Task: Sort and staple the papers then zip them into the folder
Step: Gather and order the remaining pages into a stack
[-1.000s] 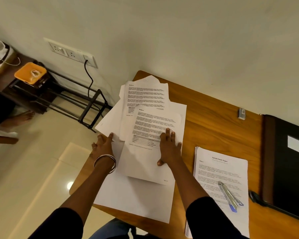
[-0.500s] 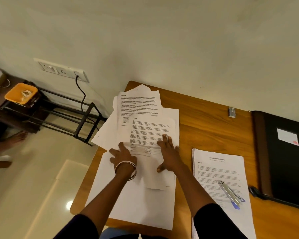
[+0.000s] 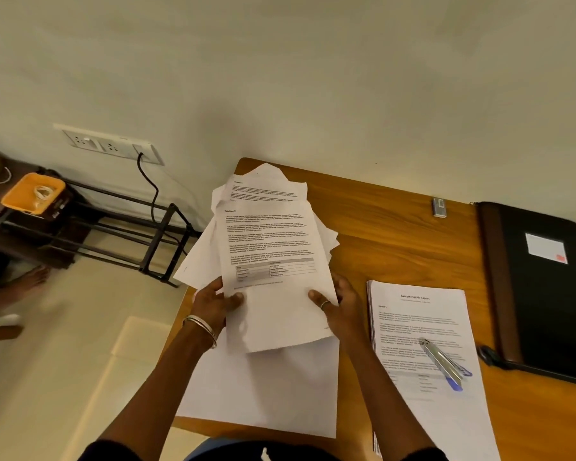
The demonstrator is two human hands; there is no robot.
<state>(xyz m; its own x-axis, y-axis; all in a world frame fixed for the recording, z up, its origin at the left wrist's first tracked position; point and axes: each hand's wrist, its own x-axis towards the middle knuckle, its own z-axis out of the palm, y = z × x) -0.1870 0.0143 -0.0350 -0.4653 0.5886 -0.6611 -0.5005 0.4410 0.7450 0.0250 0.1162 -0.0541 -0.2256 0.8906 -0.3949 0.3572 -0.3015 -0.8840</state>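
Your left hand and right hand each pinch a side edge of the loose sheaf of papers, thumbs on top, fingers hidden beneath; how many sheets you hold is unreadable. Below your grip a blank sheet lies on the table. Right of your grip: the stapler on the stacked report, then the folder, cut off at frame edge.

The folder runs off the right edge (its zip unseen), and the sheets' print is unreadable
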